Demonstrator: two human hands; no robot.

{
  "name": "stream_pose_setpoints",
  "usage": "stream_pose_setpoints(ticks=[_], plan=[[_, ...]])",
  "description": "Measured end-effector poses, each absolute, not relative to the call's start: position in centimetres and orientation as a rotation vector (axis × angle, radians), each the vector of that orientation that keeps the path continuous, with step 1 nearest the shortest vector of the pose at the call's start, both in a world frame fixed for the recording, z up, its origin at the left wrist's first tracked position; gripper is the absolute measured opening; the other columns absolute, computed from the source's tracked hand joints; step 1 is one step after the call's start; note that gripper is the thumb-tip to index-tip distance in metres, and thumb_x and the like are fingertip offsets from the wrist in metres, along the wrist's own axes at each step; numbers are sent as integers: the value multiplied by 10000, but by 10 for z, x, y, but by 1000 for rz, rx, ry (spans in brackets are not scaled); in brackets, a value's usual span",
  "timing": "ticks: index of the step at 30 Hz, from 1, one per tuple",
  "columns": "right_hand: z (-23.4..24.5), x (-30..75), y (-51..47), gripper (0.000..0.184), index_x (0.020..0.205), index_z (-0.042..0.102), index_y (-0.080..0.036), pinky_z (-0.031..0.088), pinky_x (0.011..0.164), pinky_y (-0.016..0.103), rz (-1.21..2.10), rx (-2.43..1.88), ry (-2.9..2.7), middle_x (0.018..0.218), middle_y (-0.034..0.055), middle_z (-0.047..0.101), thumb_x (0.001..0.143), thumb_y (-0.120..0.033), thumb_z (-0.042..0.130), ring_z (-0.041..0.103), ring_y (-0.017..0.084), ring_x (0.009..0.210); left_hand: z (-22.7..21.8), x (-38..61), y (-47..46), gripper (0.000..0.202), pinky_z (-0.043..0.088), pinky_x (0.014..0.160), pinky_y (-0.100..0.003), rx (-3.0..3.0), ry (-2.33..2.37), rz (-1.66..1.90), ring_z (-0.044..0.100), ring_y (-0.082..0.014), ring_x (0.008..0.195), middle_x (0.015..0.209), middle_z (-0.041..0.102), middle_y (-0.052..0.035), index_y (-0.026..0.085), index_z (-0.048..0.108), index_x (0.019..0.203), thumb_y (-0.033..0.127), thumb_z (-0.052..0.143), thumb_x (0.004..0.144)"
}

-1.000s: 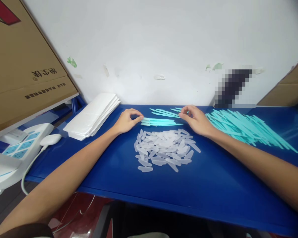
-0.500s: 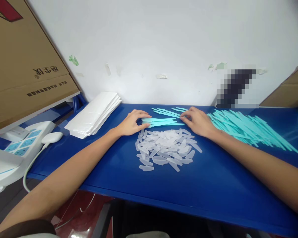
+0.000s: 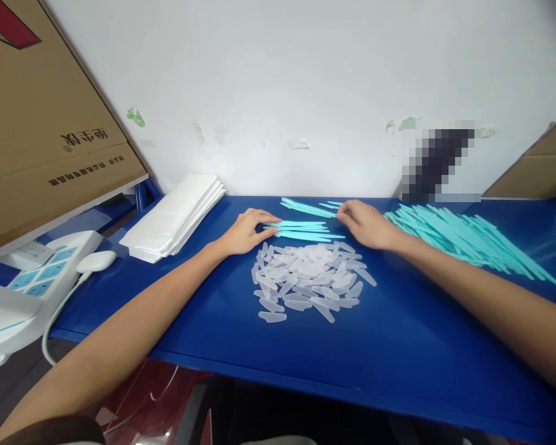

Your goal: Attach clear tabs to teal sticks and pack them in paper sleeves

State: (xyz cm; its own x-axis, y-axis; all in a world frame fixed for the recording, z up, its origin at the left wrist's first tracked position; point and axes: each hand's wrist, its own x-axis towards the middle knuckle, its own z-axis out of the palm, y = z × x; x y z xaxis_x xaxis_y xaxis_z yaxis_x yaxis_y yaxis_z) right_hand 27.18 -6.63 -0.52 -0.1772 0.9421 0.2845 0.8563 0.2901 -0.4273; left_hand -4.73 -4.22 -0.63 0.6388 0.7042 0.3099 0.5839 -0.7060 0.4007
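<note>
My left hand (image 3: 248,232) is closed on the left ends of several thin turquoise sticks (image 3: 306,230), shaped like eyebrow razors, fanned out flat on the table. My right hand (image 3: 365,225) has its thumb and fingers pinched at the right end of a second, looser group of turquoise sticks (image 3: 306,207) behind the first; its fingertips partly hide their ends. Nearer to me lies a heap of small frosted, blade-shaped plastic pieces (image 3: 310,272), touched by neither hand.
A large pile of turquoise sticks (image 3: 463,241) lies right of my right hand. White flat packets (image 3: 171,216) are stacked at the left, near a power strip (image 3: 46,281) with a white cable. A cardboard box (image 3: 50,136) leans at the far left. The blue table (image 3: 278,352) meets a white wall.
The back group of sticks has been drawn closer together, with my right hand shifting slightly. Sticks under my left hand are spread a little wider; that hand stays in place.
</note>
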Motion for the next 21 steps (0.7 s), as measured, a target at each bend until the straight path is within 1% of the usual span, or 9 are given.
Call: stream_pose_setpoints(ticks=[4, 6, 8, 10, 13, 17, 19, 21], plan=[[-7, 266, -67, 160, 885, 540, -227, 453, 873, 377, 239, -1384, -1865, 953, 97, 645, 944, -349, 457, 586, 247, 953, -4, -50, -46, 443, 398, 1049, -450, 2604, 1050, 703, 558, -272, 1223, 1314, 667, -91, 235, 669, 1293, 516, 507, 991], [-8, 263, -68, 163, 886, 554, -228, 447, 883, 372, 284, -1332, -1793, 970, 87, 632, 935, -360, 472, 572, 237, 963, 0, -49, -51, 414, 392, 1043, -445, 2631, 1028, 759, 555, -262, 1192, 1271, 664, -96, 219, 691, 1243, 492, 493, 1003], [-8, 261, -68, 175, 891, 572, -223, 447, 827, 354, 346, -1317, -1738, 943, 70, 614, 924, -377, 497, 555, 213, 878, 5, -44, -58, 379, 384, 1024, -439, 2682, 956, 761, 555, -250, 1130, 1183, 669, -87, 217, 730, 1147, 462, 473, 1015], [-8, 261, -70, 189, 888, 580, -218, 429, 742, 330, 407, -1296, -1698, 871, 41, 582, 917, -394, 519, 507, 181, 760, 9, -37, -66, 391, 372, 993, -441, 2755, 861, 669, 537, -247, 1076, 1103, 659, -78, 232, 755, 1088, 445, 433, 1031], [-8, 261, -71, 182, 876, 566, -216, 387, 673, 314, 486, -1253, -1652, 778, 4, 526, 919, -388, 522, 444, 155, 670, 12, -27, -72, 437, 354, 935, -453, 2858, 802, 476, 495, -259, 1033, 1082, 620, -88, 253, 758, 1139, 447, 378, 1043], [-11, 259, -74, 175, 838, 531, -216, 363, 653, 311, 581, -1258, -1613, 728, -14, 490, 922, -368, 513, 423, 145, 641, 7, -24, -71, 479, 362, 896, -437, 2844, 858, 361, 481, -260, 1015, 1090, 584, -103, 250, 703, 1273, 445, 326, 1051], [-13, 258, -75, 180, 820, 530, -213, 359, 660, 308, 580, -1245, -1606, 731, -13, 496, 921, -362, 514, 430, 143, 654, 7, -25, -70, 483, 377, 912, -425, 2814, 839, 387, 498, -259, 1042, 1088, 588, -104, 241, 701, 1274, 453, 330, 1050], [-15, 257, -76, 179, 816, 532, -212, 351, 648, 303, 570, -1233, -1594, 719, -15, 495, 921, -356, 512, 432, 140, 652, 12, -23, -70, 470, 391, 912, -406, 2791, 821, 472, 538, -244, 1024, 1060, 615, -98, 220, 729, 1214, 455, 361, 1041]])
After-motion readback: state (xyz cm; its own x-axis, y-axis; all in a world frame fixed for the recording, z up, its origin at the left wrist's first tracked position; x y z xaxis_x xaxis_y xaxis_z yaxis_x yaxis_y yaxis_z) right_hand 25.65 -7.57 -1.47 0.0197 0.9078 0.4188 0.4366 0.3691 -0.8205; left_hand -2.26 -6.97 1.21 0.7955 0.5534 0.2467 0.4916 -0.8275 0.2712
